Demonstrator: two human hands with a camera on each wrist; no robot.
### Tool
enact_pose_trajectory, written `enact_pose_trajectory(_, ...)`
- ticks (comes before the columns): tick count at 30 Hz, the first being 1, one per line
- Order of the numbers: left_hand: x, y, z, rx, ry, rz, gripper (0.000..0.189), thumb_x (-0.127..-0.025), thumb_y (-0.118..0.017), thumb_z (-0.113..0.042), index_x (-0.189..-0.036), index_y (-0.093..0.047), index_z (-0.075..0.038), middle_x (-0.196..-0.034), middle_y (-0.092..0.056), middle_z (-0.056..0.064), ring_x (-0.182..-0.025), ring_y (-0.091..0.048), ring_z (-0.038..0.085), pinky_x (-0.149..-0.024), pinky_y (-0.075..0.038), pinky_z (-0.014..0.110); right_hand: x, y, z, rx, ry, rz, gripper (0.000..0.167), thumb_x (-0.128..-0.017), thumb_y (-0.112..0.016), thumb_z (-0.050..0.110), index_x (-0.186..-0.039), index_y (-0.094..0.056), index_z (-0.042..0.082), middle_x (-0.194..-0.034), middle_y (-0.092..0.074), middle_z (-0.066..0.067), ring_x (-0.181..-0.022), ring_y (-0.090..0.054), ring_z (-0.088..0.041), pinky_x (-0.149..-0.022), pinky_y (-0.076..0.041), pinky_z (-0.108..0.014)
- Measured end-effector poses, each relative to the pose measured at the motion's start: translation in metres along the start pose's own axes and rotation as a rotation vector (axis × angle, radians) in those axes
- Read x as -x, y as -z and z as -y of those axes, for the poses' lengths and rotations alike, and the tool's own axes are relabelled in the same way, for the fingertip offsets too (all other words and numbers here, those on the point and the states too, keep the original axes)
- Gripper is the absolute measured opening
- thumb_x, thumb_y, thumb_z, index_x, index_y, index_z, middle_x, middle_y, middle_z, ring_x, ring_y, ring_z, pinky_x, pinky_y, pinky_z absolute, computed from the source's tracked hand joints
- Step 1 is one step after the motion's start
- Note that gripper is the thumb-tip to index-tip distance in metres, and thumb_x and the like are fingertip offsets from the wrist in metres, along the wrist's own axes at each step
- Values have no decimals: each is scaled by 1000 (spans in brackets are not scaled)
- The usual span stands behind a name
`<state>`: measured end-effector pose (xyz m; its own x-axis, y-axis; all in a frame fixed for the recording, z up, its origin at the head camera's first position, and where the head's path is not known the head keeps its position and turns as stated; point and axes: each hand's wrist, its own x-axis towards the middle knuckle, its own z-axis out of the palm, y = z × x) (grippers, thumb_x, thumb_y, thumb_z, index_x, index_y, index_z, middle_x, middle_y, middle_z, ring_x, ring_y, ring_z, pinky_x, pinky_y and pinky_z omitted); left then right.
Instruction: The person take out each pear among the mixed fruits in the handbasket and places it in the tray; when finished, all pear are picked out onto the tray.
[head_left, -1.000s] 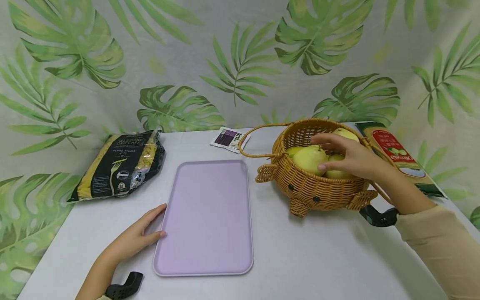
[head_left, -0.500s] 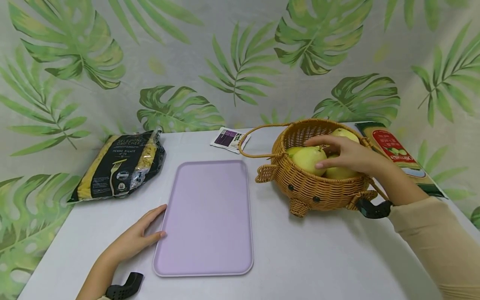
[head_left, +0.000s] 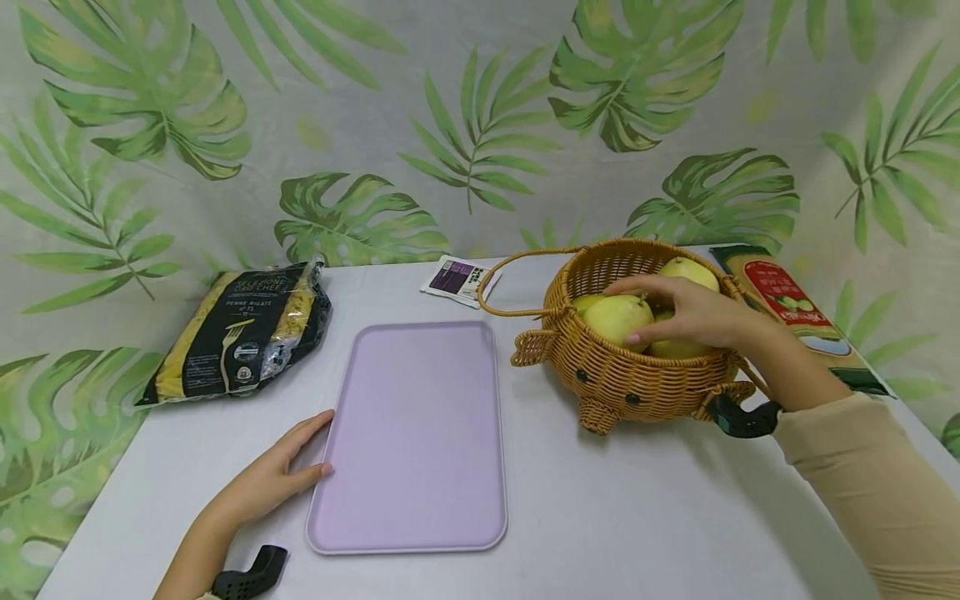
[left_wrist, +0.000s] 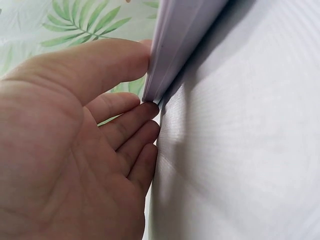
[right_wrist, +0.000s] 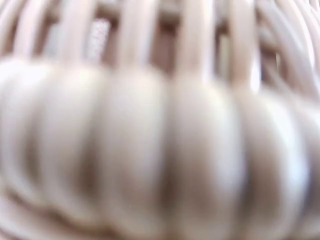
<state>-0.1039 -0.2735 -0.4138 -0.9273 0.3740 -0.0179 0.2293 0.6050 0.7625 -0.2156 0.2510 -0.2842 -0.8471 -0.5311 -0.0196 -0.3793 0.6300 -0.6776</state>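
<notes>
So, nearest first: a black wrist mount [head_left: 251,573] is worn at the left wrist, and just past it the left edge of the lilac tray [head_left: 412,442] is touched by the left hand [head_left: 270,475]. Its fingers are spread and pretty much straight, so the rim is just touched by thumb and fingertips, not gripped. The tray is laid flat on the white worktop [head_left: 592,517].

Over to the right a wicker basket [head_left: 611,379] is set down, done up as an animal with a snout [head_left: 598,415], button eyes and floppy ears. One handle [head_left: 517,313] is flopped out toward the middle. Inside, several yellow-green pears are piled up. The front pear [head_left: 617,318] is held by the right hand [head_left: 697,308], fingers curved over its far side and thumb pressed on the near side; it's sitting in the basket, below the rim at the back. Another pear [head_left: 688,271] is tucked in behind the hand. The right wrist shot is badly blurred, though that's probably basket weave.

Farther back, a penne bag [head_left: 240,333] is laid at the left, a red-and-green packet [head_left: 795,308] is partly hidden by the right arm, and a small purple-and-white sachet [head_left: 457,279] is placed near the leaf-print backdrop [head_left: 480,125].
</notes>
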Motion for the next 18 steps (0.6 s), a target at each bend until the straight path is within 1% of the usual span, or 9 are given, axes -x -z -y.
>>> enact_pose_trajectory(3, 0, 0, 1, -1, -8, 1, 68, -86, -62, -26, -141, -27, -10, -142, -25, 17, -130, -16, 37, -92, -9, 5, 1, -1, 1, 36, 6, -33, 60, -74, -75, 25, -128, -50, 19, -129, -47, -2, -107, -46, -22, -82, -36, -42)
enact_pose_trajectory(8, -1, 0, 2, -6, -30, -1, 67, -86, -61, -25, -141, -27, -9, -141, -26, 16, -129, -17, 38, -92, -9, 4, 2, 0, 5, 63, 39, -74, 59, -75, -74, 26, -128, -50, 17, -127, -49, -5, -109, -45, -24, -82, -37, -43)
enact_pose_trajectory(11, -1, 1, 2, -11, -37, -2, 66, -86, -61, -25, -141, -28, -9, -141, -27, 15, -128, -18, 38, -92, -9, 4, 3, 1, 8, 36, 29, -90, 59, -75, -74, 24, -128, -50, 18, -126, -49, -4, -108, -45, -25, -82, -37, -44)
enact_pose_trajectory(14, 0, 1, 2, -18, -34, -2, 66, -86, -61, -25, -141, -29, -9, -141, -28, 15, -128, -19, 38, -92, -9, 4, 6, 2, 12, -11, 23, -125, 57, -74, -75, 20, -126, -52, 19, -125, -49, -3, -111, -43, -25, -85, -34, -47)
enact_pose_trajectory(17, 1, 0, 1, -25, -33, -6, 65, -86, -62, -25, -140, -30, -9, -140, -29, 15, -128, -20, 38, -92, -9, 4, 9, 3, 18, -32, 61, -182, 56, -74, -75, 15, -125, -53, 18, -125, -49, -3, -114, -40, -25, -87, -30, -50)
enact_pose_trajectory(18, 1, 0, 1, -25, -33, -7, 65, -86, -61, -25, -140, -30, -9, -140, -29, 15, -128, -20, 38, -92, -9, 4, 10, 3, 20, -42, 80, -195, 56, -74, -74, 13, -125, -53, 17, -125, -48, -4, -113, -41, -25, -87, -31, -49)
